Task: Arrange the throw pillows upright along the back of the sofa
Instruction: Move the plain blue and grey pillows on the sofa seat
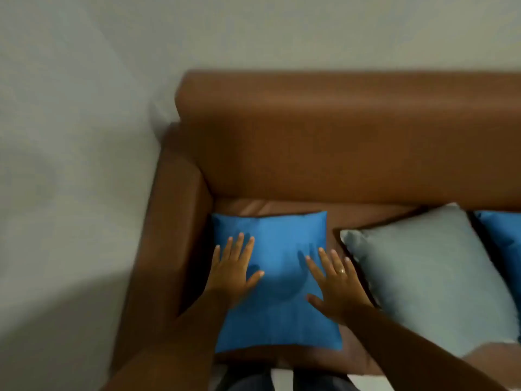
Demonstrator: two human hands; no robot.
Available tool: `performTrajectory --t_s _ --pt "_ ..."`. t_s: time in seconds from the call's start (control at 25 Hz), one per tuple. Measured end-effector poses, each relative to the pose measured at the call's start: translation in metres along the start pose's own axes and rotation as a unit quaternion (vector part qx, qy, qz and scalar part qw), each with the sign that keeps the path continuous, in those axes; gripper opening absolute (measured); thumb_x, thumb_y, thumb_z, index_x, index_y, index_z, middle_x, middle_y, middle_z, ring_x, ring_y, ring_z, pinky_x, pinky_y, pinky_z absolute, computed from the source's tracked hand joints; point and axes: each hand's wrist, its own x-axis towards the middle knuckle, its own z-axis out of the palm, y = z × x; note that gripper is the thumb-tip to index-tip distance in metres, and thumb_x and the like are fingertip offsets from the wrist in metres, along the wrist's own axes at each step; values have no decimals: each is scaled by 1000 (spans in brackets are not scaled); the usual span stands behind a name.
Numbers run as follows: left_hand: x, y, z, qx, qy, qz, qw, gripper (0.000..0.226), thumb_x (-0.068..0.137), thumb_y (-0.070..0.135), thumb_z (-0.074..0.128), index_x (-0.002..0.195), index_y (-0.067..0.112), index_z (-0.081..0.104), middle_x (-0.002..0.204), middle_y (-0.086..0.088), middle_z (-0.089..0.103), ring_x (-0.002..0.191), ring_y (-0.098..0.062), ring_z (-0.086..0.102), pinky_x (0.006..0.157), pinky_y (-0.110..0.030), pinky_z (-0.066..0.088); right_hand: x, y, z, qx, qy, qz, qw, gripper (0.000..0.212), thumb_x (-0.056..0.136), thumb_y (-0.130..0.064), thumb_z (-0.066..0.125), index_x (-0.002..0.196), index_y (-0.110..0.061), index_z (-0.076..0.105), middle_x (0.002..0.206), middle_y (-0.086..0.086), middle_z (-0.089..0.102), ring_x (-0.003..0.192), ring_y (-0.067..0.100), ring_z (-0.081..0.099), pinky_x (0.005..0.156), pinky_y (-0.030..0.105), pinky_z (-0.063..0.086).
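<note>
A bright blue throw pillow (277, 320) lies flat on the seat of the brown leather sofa (338, 153), close to the left armrest. My left hand (235, 270) rests flat on its left half with fingers spread. My right hand (334, 283), wearing a ring, hovers or rests over its right edge, fingers apart. To the right, a pale grey-blue pillow (431, 275) lies flat and slightly rotated on the seat. A second blue pillow (504, 238) shows partly at the right edge of the frame.
The sofa's backrest runs across the upper frame against a pale wall (84, 136). The left armrest (172, 235) borders the blue pillow. A strip of bare seat (282, 207) lies between the pillows and the backrest. My legs show at the bottom edge.
</note>
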Motion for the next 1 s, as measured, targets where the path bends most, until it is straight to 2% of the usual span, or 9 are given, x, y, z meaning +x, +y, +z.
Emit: performTrajectory --t_s 0.04,0.2,0.4,0.48,0.6,0.72,0.8,0.88,1.0 --pt "12 -2 23 -9 16 13 1000 87 90 72 31 160 27 7 170 -8 4 156 -35 8 123 -57 7 16 1 24 10 -45 5 999 94 83 -72 43 157 -28 6 166 16 5 150 43 9 116 60 13" --pt "46 -17 108 6 139 38 989 85 89 72 36 159 26 21 167 -15 18 153 -40 17 121 -62 12 69 -2 96 69 -24 18 997 90 84 -74 28 151 -32 -15 167 15 -7 150 44 -2 115 63 9" --pt "51 -23 120 -21 153 56 986 85 90 72 33 159 25 17 168 -14 13 155 -37 10 123 -59 4 62 3 120 170 17 27 985 88 84 -74 35 152 -43 -12 166 3 -12 152 35 -8 116 60 7" --pt "40 -25 111 -114 173 20 978 83 91 68 37 159 24 20 168 -13 13 155 -34 10 123 -53 5 53 3 117 262 42 69 962 89 84 -73 41 153 -44 -8 167 2 -6 152 29 -4 117 52 8" --pt "30 -47 97 -384 180 -156 892 78 93 57 46 159 24 22 167 -9 21 154 -26 21 126 -44 18 55 6 109 520 46 220 824 96 78 -77 52 156 -36 13 165 -4 17 149 18 19 121 46 17" --pt "33 -57 88 -543 71 -227 805 74 100 47 49 161 27 11 167 1 22 152 -17 25 125 -44 24 71 11 95 670 25 268 692 79 75 -62 69 145 -38 41 145 -7 53 132 19 51 103 40 48" --pt "38 -64 74 -557 24 -230 798 73 101 48 47 161 28 10 167 3 23 151 -16 27 125 -42 23 75 18 74 694 4 262 670 77 67 -56 76 138 -39 49 132 -12 63 121 17 61 89 31 54" --pt "40 -71 46 -573 -5 -209 792 69 101 47 48 160 28 18 165 7 27 148 -10 30 123 -33 25 70 29 39 678 -25 235 696 93 58 -58 81 142 -45 44 132 -16 63 116 10 63 92 32 53" --pt "47 -87 -12 -654 -80 -188 728 58 99 46 52 152 25 41 157 6 43 137 -7 46 112 -26 34 65 50 -33 660 -57 188 725 84 50 -64 86 127 -56 54 119 -23 70 103 2 69 76 20 56"
